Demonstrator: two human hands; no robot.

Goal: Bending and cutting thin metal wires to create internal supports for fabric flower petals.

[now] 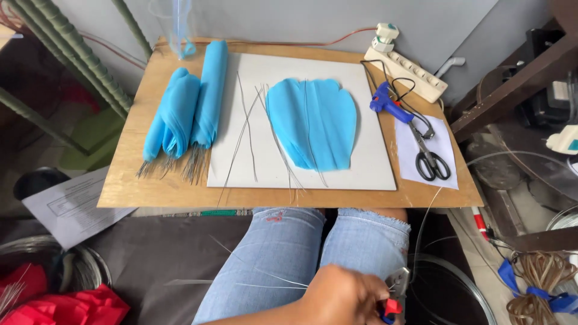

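right hand (pixel 343 296) closed on red-handled pliers (pixel 394 295), below the wooden board (pixel 129 174), over denim knees | thin wire (pixel 421 232) runs up from pliers, probably gripped | left hand unseen | on board: white sheet (pixel 373 156), blue fabric petal (pixel 313 123), rolled petals (pixel 186 108), loose wires (pixel 247 132), scissors (pixel 430 157), glue gun (pixel 385 102)

Near the knees, one hand (pixel 343 295) grips red-handled pliers (pixel 394 295) on thin wire (pixel 265 283); far on the worktop (pixel 150 186) lie blue fabric petals (pixel 313 123), scissors (pixel 430 157)

Board's near edge (pixel 180 195) lies open (scissors (pixel 430 157) crowd right).
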